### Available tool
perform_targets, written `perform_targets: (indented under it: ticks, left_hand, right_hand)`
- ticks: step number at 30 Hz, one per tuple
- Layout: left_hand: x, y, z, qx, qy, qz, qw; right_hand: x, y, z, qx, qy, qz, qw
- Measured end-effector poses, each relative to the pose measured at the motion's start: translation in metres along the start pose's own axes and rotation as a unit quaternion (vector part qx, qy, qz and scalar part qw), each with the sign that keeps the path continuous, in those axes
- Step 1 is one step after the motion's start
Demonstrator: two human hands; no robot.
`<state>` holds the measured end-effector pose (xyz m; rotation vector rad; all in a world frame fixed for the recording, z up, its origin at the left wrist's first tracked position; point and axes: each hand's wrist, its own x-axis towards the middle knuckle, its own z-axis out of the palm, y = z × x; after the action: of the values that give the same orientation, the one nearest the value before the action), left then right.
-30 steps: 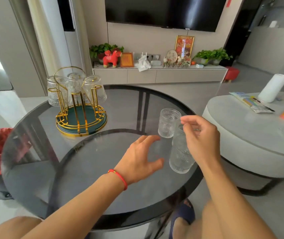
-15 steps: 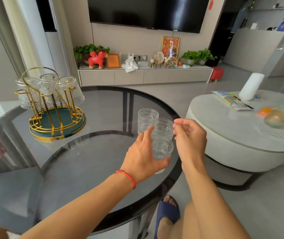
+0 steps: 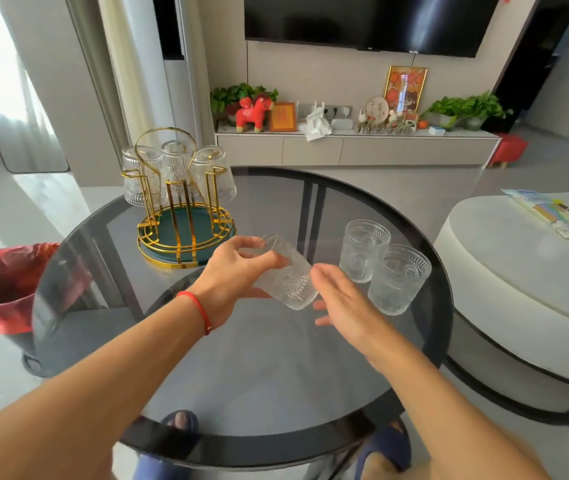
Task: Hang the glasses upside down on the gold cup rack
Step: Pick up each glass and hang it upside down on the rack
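My left hand [image 3: 234,271] grips a clear embossed glass [image 3: 288,282], tilted on its side above the round dark glass table [image 3: 241,358]. My right hand [image 3: 342,299] hovers just right of that glass, fingers apart and holding nothing. Two more embossed glasses stand upright on the table: the farther glass [image 3: 364,249] and the nearer glass [image 3: 397,278] touch or nearly touch. The gold cup rack [image 3: 182,216] with a green base stands at the table's far left. Three glasses [image 3: 175,173] hang upside down on its far prongs; the near prongs are bare.
A bin with a red bag [image 3: 2,285] stands left of the table. A low white round table [image 3: 525,282] with packets and a white roll sits to the right. A TV cabinet [image 3: 352,147] lines the back wall. My slippered feet show under the table's near edge.
My left hand closed on one glass, lifted it off the table and tipped it sideways toward the rack. My right hand let go and opened. The camera view swung back left.
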<state>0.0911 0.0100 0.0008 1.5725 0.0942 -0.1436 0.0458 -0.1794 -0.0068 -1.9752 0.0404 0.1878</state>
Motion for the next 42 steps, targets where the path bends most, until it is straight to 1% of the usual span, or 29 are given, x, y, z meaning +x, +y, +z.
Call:
perform_targets:
  ticks: [2, 4, 7, 9, 11, 12, 13, 14, 15, 16, 17, 18, 19, 20, 22, 25, 28, 33, 35, 38, 40, 42]
  left_hand:
    - [0.002, 0.002, -0.006, -0.046, -0.001, -0.016, 0.999]
    - [0.006, 0.002, -0.017, -0.064, -0.002, -0.028, 0.998]
    - [0.012, -0.002, -0.03, -0.087, -0.028, -0.039, 0.995]
    - [0.017, -0.003, -0.038, -0.081, -0.029, -0.035, 0.996]
    - [0.023, -0.001, -0.051, -0.028, -0.021, -0.02, 0.999]
    - [0.026, 0.0, -0.059, 0.015, 0.002, -0.004, 1.0]
    - [0.029, 0.0, -0.067, 0.077, 0.043, 0.022, 0.996]
    - [0.031, -0.002, -0.077, 0.159, 0.096, 0.06, 0.981]
    - [0.033, -0.005, -0.085, 0.253, 0.142, 0.095, 0.952]
    - [0.034, -0.01, -0.091, 0.341, 0.165, 0.114, 0.918]
    - [0.035, -0.014, -0.096, 0.412, 0.167, 0.113, 0.889]
    - [0.037, -0.02, -0.099, 0.457, 0.158, 0.099, 0.87]
    - [0.039, -0.024, -0.102, 0.477, 0.148, 0.082, 0.863]
    - [0.042, -0.027, -0.105, 0.486, 0.141, 0.07, 0.86]
    - [0.045, -0.029, -0.106, 0.494, 0.132, 0.07, 0.857]
    - [0.047, -0.028, -0.103, 0.508, 0.12, 0.079, 0.849]
    - [0.045, -0.027, -0.1, 0.525, 0.105, 0.07, 0.841]
    - [0.043, -0.022, -0.098, 0.579, 0.101, 0.043, 0.808]
    - [0.042, -0.022, -0.095, 0.588, 0.088, 0.036, 0.803]
    - [0.041, -0.02, -0.095, 0.592, 0.084, 0.029, 0.801]
    - [0.04, -0.02, -0.093, 0.596, 0.082, 0.023, 0.799]
    - [0.039, -0.02, -0.093, 0.601, 0.08, 0.018, 0.795]
  right_hand:
    - [0.009, -0.007, 0.013, 0.119, -0.017, 0.029, 0.992]
    - [0.022, -0.012, 0.025, 0.217, -0.029, 0.052, 0.974]
    - [0.041, -0.013, 0.036, 0.331, -0.062, 0.084, 0.938]
    - [0.05, -0.012, 0.036, 0.382, -0.094, 0.075, 0.916]
    - [0.059, -0.01, 0.034, 0.411, -0.101, 0.071, 0.903]
    - [0.063, -0.008, 0.033, 0.419, -0.093, 0.076, 0.9]
    - [0.065, -0.007, 0.032, 0.425, -0.082, 0.083, 0.898]
    - [0.069, -0.006, 0.033, 0.427, -0.074, 0.087, 0.897]
    - [0.071, -0.005, 0.034, 0.427, -0.068, 0.085, 0.898]
    - [0.073, -0.004, 0.035, 0.423, -0.066, 0.08, 0.9]
    - [0.074, -0.004, 0.035, 0.419, -0.064, 0.071, 0.903]
    - [0.075, -0.004, 0.034, 0.41, -0.06, 0.058, 0.908]
    - [0.076, -0.007, 0.034, 0.396, -0.057, 0.04, 0.916]
    - [0.077, -0.011, 0.034, 0.379, -0.049, 0.02, 0.924]
    - [0.078, -0.026, 0.034, 0.356, -0.03, -0.02, 0.934]
    - [0.082, -0.062, 0.042, 0.344, -0.01, -0.078, 0.936]
    - [0.091, -0.103, 0.06, 0.313, -0.003, -0.131, 0.941]
    - [0.114, -0.165, 0.103, 0.251, 0.001, -0.159, 0.955]
    - [0.123, -0.186, 0.111, 0.204, 0.014, -0.195, 0.959]
    - [0.136, -0.214, 0.121, 0.115, 0.054, -0.253, 0.959]
    - [0.144, -0.225, 0.129, 0.033, 0.082, -0.278, 0.956]
    - [0.152, -0.229, 0.135, -0.048, 0.1, -0.306, 0.946]
